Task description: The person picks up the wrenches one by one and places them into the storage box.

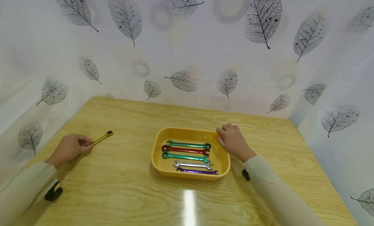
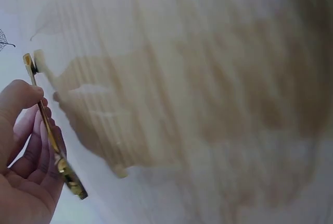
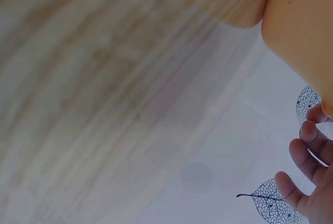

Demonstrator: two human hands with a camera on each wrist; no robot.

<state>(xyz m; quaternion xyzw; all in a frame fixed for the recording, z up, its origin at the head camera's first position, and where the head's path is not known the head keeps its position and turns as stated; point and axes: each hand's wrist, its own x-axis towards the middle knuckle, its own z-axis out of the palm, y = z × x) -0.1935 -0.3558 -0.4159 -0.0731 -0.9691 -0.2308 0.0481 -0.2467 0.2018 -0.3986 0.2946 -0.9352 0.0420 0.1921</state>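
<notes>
At the table's left, my left hand [image 1: 71, 148] pinches a gold ratcheting combination wrench [image 1: 102, 138] between thumb and fingers. Its ring end points away to the right. The left wrist view shows the thumb laid across the gold wrench's shaft [image 2: 47, 125], the fingers behind it. My right hand [image 1: 232, 140] grips the far right corner of a yellow plastic bin [image 1: 155, 161]. From the right wrist, the curled fingers [image 3: 299, 153] appear beside the bin's outer wall [image 3: 296, 31]; the thumb is out of that view.
Inside the bin lie a green wrench [image 1: 188, 144], a red wrench [image 1: 187, 150], another green wrench [image 1: 185, 157], a silver wrench [image 1: 193, 165] and a purple wrench [image 1: 197, 171], roughly parallel. Leaf-patterned sheeting [image 1: 187, 54] rises behind the wooden table [image 1: 125, 200].
</notes>
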